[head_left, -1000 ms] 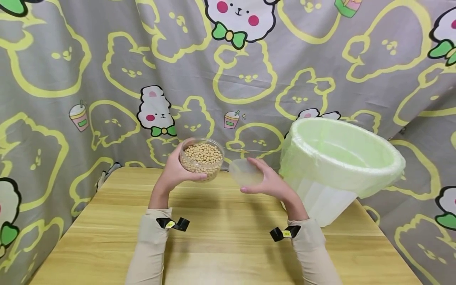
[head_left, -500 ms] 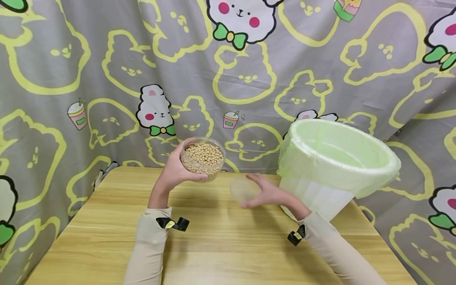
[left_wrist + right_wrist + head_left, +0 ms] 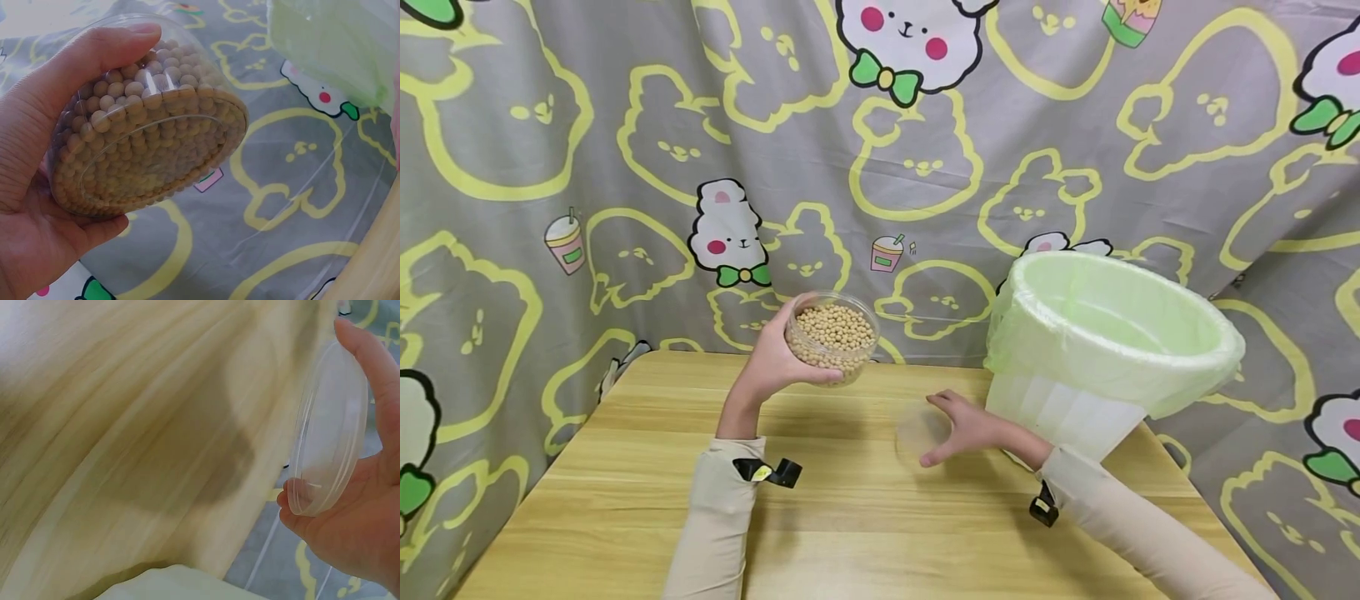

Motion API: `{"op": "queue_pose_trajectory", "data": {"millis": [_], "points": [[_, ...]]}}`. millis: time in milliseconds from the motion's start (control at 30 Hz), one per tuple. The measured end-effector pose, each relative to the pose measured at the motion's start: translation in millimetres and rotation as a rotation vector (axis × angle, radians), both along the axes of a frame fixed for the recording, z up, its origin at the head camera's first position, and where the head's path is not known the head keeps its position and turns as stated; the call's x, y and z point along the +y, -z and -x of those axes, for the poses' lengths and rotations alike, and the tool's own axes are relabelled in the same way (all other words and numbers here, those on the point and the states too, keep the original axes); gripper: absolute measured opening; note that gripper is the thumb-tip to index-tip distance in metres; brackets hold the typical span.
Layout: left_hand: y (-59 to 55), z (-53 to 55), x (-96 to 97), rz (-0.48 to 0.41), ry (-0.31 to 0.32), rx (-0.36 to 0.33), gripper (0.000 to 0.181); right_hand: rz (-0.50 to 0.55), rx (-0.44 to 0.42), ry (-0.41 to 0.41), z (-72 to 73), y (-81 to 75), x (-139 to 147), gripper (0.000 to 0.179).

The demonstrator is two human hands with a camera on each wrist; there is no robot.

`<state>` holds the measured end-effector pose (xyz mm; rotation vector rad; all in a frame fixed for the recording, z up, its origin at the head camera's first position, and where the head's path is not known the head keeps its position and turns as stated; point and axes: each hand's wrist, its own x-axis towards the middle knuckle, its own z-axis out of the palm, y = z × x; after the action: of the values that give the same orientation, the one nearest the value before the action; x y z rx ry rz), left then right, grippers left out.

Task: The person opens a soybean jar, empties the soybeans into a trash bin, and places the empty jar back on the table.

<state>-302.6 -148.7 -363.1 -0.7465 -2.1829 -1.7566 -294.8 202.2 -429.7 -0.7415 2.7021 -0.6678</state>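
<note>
My left hand (image 3: 778,358) grips a clear round plastic jar (image 3: 835,337) from its left side, thumb and fingers curled around the wall. Small round tan beans (image 3: 144,119) nearly fill the jar, whose top is uncovered. The left wrist view shows it tilted, held up off the table. In my right hand (image 3: 966,427) a translucent round lid (image 3: 328,428) is held by its rim between thumb and fingers. That lid hangs over the table, to the right of the jar and apart from it.
A white bin (image 3: 1067,417) lined with a pale green bag (image 3: 1030,333) stands at the right of the wooden table (image 3: 647,500), close to my right forearm. Behind the table hangs a grey patterned curtain (image 3: 820,150).
My right hand has moved lower and nearer with the lid, away from the jar, and the right forearm has swung outward. The left hand and jar have barely shifted.
</note>
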Motion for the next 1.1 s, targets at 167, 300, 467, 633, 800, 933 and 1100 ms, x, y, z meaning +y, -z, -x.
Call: {"op": "queue_pose_trajectory", "data": {"millis": [167, 300, 467, 633, 800, 933, 1100], "points": [[0.4, 0.3, 1.0, 0.013, -0.001, 0.007, 0.112, -0.018, -0.028, -0.002, 1.4, 6.6, 4, 0.121], [0.6, 1.3, 1.2, 0.017, 0.001, 0.018, 0.111, -0.047, -0.028, -0.026, 2.1, 12.0, 7, 0.122], [1.2, 2.1, 0.8, 0.027, -0.007, 0.020, 0.112, -0.071, -0.023, -0.048, 1.5, 16.2, 9, 0.122], [1.0, 2.3, 1.1, 0.030, -0.006, 0.024, 0.112, -0.086, -0.003, -0.060, 0.7, 20.3, 8, 0.124], [0.6, 2.5, 1.3, 0.030, -0.005, 0.026, 0.112, -0.105, 0.033, -0.087, -0.7, 24.6, 6, 0.126], [0.4, 2.0, 1.1, 0.032, -0.004, 0.028, 0.112, -0.105, 0.037, -0.099, -0.6, 27.1, 5, 0.125], [0.4, 2.2, 0.0, 0.022, 0.001, 0.024, 0.112, -0.106, 0.023, -0.099, 0.8, 27.7, 5, 0.126]]}}
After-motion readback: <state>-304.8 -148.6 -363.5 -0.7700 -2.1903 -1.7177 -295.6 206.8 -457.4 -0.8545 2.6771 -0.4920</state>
